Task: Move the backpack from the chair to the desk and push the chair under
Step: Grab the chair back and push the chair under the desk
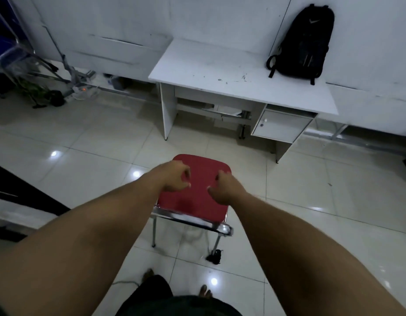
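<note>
Though curled over the chair (193,190), both hands' (177,176) grip unclear, contact hidden.

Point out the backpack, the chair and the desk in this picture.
backpack (308,42): head view, front panel below the logo.
chair (197,201): head view, red seat cushion.
desk (220,71): head view, bare white top.

backpack (302,42) upright on desk (220,71) | left hand (174,176), right hand (225,188) loosely curled above chair (197,201)

bare tiled floor (120,137) between chair (197,195) and desk (220,71), kneehole open
</note>
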The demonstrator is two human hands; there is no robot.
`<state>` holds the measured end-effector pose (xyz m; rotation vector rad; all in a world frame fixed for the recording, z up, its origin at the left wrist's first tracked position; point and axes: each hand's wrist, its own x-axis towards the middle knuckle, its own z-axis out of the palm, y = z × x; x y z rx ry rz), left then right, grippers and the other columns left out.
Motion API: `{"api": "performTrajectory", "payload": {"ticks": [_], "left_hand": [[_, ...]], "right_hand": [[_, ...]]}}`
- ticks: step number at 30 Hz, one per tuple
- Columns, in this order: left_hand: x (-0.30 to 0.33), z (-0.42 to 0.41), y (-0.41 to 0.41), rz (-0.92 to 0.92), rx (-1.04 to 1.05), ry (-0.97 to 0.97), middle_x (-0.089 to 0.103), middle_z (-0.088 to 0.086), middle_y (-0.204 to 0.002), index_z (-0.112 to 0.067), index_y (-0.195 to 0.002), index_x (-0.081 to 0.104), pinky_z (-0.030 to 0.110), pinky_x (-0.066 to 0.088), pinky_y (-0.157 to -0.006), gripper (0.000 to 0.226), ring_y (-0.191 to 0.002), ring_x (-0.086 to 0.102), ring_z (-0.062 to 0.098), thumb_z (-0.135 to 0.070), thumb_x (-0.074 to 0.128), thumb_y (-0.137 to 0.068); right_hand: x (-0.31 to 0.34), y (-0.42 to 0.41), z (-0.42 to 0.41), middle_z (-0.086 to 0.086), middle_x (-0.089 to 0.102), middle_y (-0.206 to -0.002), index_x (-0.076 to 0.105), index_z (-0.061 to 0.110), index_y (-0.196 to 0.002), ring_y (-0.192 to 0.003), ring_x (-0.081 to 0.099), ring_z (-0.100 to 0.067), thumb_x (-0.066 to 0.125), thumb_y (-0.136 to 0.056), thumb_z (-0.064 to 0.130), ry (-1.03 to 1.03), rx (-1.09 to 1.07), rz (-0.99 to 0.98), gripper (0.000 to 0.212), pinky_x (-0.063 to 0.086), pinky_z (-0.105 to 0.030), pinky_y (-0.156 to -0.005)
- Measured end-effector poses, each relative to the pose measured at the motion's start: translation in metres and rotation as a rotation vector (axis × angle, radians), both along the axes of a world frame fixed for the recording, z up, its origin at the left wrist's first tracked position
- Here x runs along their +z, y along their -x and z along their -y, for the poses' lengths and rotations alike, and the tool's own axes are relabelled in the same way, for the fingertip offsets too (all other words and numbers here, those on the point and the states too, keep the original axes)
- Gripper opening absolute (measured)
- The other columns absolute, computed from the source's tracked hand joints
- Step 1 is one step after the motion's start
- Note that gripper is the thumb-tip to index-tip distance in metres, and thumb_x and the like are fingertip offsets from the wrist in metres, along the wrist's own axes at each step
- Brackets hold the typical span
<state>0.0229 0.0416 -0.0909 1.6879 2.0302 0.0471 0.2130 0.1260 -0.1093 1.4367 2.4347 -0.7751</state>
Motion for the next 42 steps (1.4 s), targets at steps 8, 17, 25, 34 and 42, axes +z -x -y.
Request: {"api": "performTrajectory", "payload": {"ticks": [8, 17, 25, 34, 42], "left_hand": [[-0.032, 0.054, -0.007, 0.144, -0.08, 0.319, 0.062, -0.009, -0.122, -0.029, -0.126, 0.058, 0.038, 0.052, -0.095, 0.095, -0.106, 0.061, 0.014, -0.088, 0.066, -0.052], [-0.053, 0.073, -0.022, -0.175, -0.2, 0.153, 0.066, 0.001, -0.118, -0.028, -0.126, 0.057, 0.035, 0.053, -0.088, 0.045, -0.101, 0.064, 0.021, -0.02, 0.072, -0.084], [-0.045, 0.044, -0.018, -0.315, -0.162, -0.008, 0.069, 0.004, -0.112, -0.032, -0.125, 0.061, 0.038, 0.055, -0.087, 0.045, -0.1, 0.068, 0.026, -0.014, 0.068, -0.084], [-0.045, -0.007, -0.008, -0.351, -0.116, -0.058, 0.069, 0.003, -0.109, -0.033, -0.124, 0.062, 0.037, 0.053, -0.083, 0.04, -0.098, 0.068, 0.026, -0.016, 0.064, -0.088], [-0.042, -0.057, 0.02, -0.317, -0.145, -0.052, 0.07, 0.003, -0.107, -0.033, -0.12, 0.061, 0.038, 0.055, -0.082, 0.038, -0.097, 0.069, 0.029, -0.016, 0.061, -0.085]], "right_hand": [[-0.035, -0.029, 0.08, -0.006, 0.064, -0.125, 0.054, 0.02, -0.131, -0.107, 0.061, -0.027, 0.021, -0.068, 0.099, 0.181, 0.063, -0.1, 0.106, 0.052, -0.047, -0.093], [-0.031, -0.026, 0.086, -0.007, 0.068, -0.097, 0.061, 0.018, -0.106, -0.073, 0.058, -0.025, 0.065, -0.085, 0.01, -0.152, 0.364, 0.109, 0.023, 0.048, -0.034, -0.067], [-0.024, -0.017, 0.057, -0.007, 0.07, -0.096, 0.064, 0.017, -0.104, -0.085, 0.067, -0.03, 0.063, -0.087, 0.008, -0.276, 0.296, 0.051, 0.019, 0.045, -0.033, -0.069], [-0.031, -0.001, 0.005, -0.003, 0.071, -0.09, 0.066, 0.022, -0.099, -0.08, 0.068, -0.028, 0.064, -0.082, 0.008, -0.344, 0.268, 0.032, 0.022, 0.05, -0.035, -0.069], [-0.031, 0.026, -0.042, -0.002, 0.073, -0.094, 0.068, 0.025, -0.106, -0.082, 0.07, -0.027, 0.063, -0.084, 0.011, -0.368, 0.236, 0.08, 0.026, 0.054, -0.035, -0.072]]}}
